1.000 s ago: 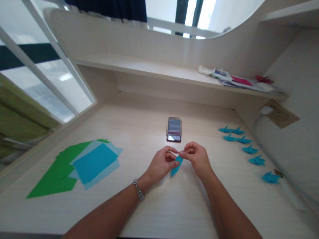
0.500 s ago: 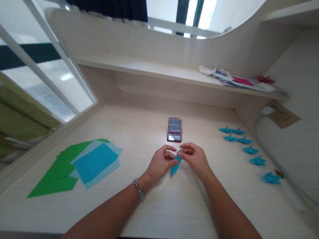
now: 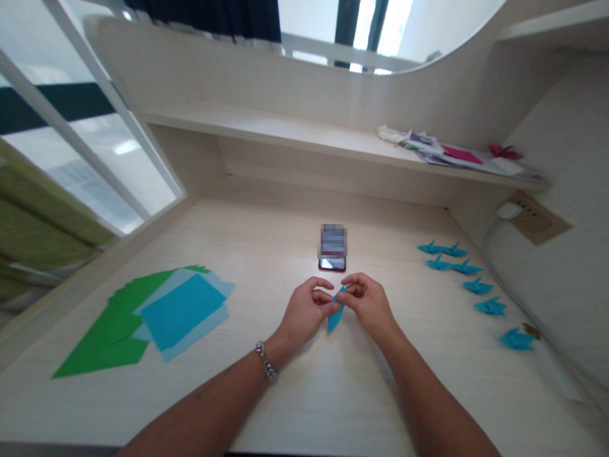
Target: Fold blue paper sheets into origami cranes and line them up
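A narrow folded piece of blue paper [image 3: 335, 315] hangs point-down just above the desk, pinched at its top between both hands. My left hand [image 3: 307, 309], with a metal bracelet at the wrist, grips its upper left edge with closed fingers. On the other side my right hand [image 3: 368, 301] pinches the upper tip between thumb and forefinger. The two hands touch each other above the paper.
A phone [image 3: 332, 249] lies just beyond the hands. Flat blue sheets [image 3: 183, 309] lie on green sheets [image 3: 108, 330] at the left. Several folded blue cranes [image 3: 477, 286] line the right side. A shelf [image 3: 295, 133] holds papers [image 3: 450, 154]; a wall socket [image 3: 528, 216] and cable sit right.
Both hands have drawn slightly closer together and nearer the phone, and the folded paper has been pinched narrower at its top. Nothing else on the desk has moved.
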Demonstrator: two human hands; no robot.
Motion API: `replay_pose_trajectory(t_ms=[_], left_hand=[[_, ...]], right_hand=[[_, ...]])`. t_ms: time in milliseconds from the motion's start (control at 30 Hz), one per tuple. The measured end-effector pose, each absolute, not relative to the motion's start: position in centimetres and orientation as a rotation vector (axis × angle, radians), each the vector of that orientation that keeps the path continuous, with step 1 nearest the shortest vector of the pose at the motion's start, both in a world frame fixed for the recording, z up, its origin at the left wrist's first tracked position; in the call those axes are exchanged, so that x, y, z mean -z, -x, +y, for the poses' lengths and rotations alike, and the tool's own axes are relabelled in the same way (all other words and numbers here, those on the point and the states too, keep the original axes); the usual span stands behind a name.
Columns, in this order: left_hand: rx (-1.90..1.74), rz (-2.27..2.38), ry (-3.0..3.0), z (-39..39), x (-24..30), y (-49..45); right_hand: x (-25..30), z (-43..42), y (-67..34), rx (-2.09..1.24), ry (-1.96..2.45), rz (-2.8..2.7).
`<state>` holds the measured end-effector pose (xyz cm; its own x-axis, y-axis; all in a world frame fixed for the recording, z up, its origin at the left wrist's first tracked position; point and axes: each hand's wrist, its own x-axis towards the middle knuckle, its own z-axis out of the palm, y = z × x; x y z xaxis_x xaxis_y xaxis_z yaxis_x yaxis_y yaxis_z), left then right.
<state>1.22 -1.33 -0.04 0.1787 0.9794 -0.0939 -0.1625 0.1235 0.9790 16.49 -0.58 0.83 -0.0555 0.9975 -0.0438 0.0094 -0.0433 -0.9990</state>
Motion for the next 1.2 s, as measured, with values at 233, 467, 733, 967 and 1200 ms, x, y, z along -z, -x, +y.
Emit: replay_pose_trajectory(t_ms=[233,467,733,967,1200], left_hand=[[-1.19,1.076,-0.991,-0.8,-0.2,-1.0],[-1.248,1.003,-0.885,-0.6,-0.3,-0.9],[-1.266,1.068,-0.883,-0.2,-0.3,-0.8],[-1.317,1.049,-0.886,-0.1,-0.3,-0.5],[-1.106,1.059,-1.173,-0.7,-0.3,-0.8]], right_hand=[[-0.3,-0.7,-15.9,-1.385,1.223,-1.199],[0.7,-0.8,-15.9,-1.358,1.286,-1.434],[0.6,-1.1,-15.4,-1.447,1.249,-1.383],[-0.3,-0.7,-16.2,-1.34,1.29,-1.216],[-0.6,-0.2,-16.7,-1.242,1.234,-0.98]])
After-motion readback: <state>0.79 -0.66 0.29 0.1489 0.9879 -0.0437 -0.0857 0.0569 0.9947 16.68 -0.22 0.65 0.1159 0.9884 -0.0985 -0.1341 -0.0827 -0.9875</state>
